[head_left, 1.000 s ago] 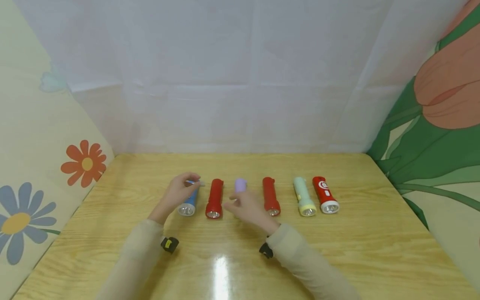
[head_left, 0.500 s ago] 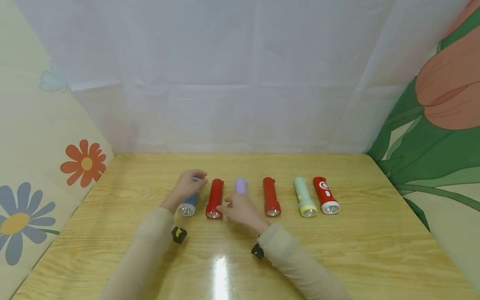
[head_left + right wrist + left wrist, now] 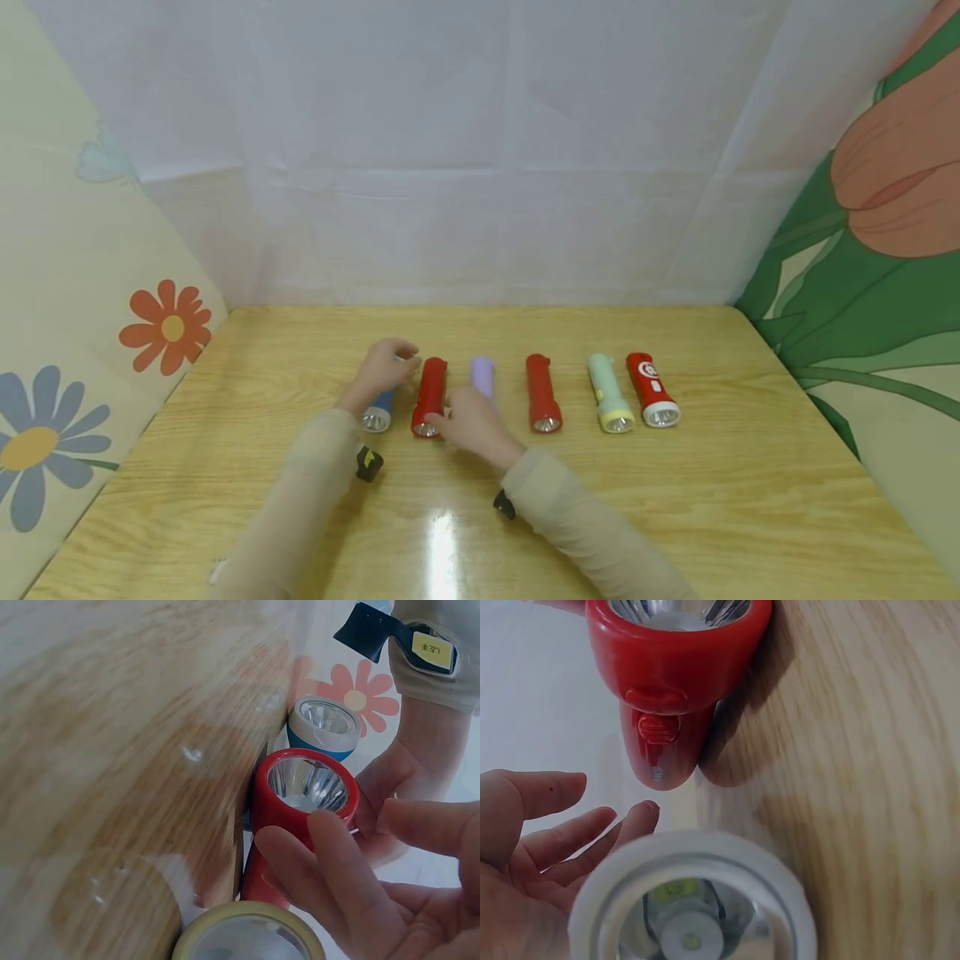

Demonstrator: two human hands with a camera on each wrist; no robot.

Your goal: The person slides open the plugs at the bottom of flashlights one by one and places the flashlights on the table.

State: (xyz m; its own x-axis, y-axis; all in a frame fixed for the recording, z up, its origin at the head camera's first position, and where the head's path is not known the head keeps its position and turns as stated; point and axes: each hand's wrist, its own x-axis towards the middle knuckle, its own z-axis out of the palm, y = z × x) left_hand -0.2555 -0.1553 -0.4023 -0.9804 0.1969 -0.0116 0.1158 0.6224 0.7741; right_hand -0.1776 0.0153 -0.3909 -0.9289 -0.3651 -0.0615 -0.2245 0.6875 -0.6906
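My left hand (image 3: 382, 371) hovers over the blue flashlight (image 3: 380, 406) at the row's left end, its fingers reaching toward the red flashlight (image 3: 430, 392) beside it. In the left wrist view the fingers (image 3: 562, 840) are loosely spread, apart from that red flashlight (image 3: 675, 667). My right hand (image 3: 476, 423) covers the head of the purple flashlight (image 3: 482, 372). Its fingertips reach the red flashlight's lens end; in the right wrist view they overlap the red rim (image 3: 266, 787), and I cannot tell whether they touch. Neither hand holds anything.
Further right lie a second red flashlight (image 3: 541, 392), a mint flashlight (image 3: 607, 392) with a yellow rim, and a red-and-white one (image 3: 651, 387). All rest on the wooden table (image 3: 675, 500), lens ends toward me. A white sheet (image 3: 480, 167) hangs behind.
My left hand has shifted right toward the red flashlight. The right hand has moved left from the purple flashlight to the red one's lens end. The flashlights stay almost in place.
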